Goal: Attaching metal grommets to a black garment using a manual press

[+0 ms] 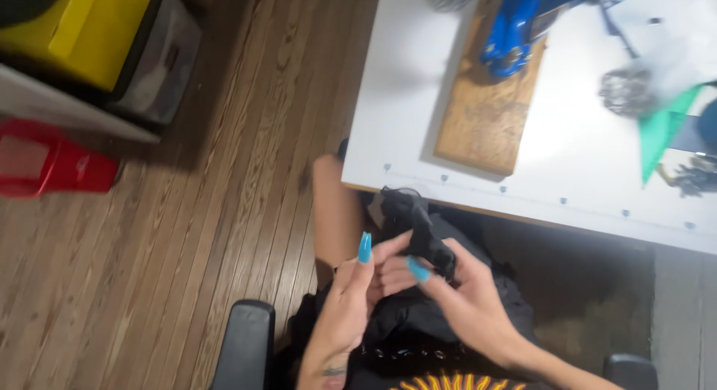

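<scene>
The black part (pixel 422 233) sits in the lap, just below the near edge of the surface (pixel 396 98), and both hands are on it. It's blurry, so I can't tell what it actually is, some small dark chunky piece. The right hand (pixel 467 304) is closed around its lower end, fingers wrapped from the right side. The left hand (pixel 351 296) is half open, palm up beside it, fingertips touching the piece more like a cradle than a real grip.

If you're working a small piece like this, I'd say keep it low over the lap like it is here, so a slip lands on the legs and not the wood floor (pixel 187 233). Let the right hand do the holding and the left do the fiddly bit; long nails mean using finger pads, not tips.

Further out from the part: a wood board (pixel 485 121) lies on the surface with a blue toy car (pixel 515 31) on its far end, a green triangle (pixel 661 132) off to the right. Left of the surface on the floor, a red box (pixel 48 166) and a yellow bin (pixel 82 31).
</scene>
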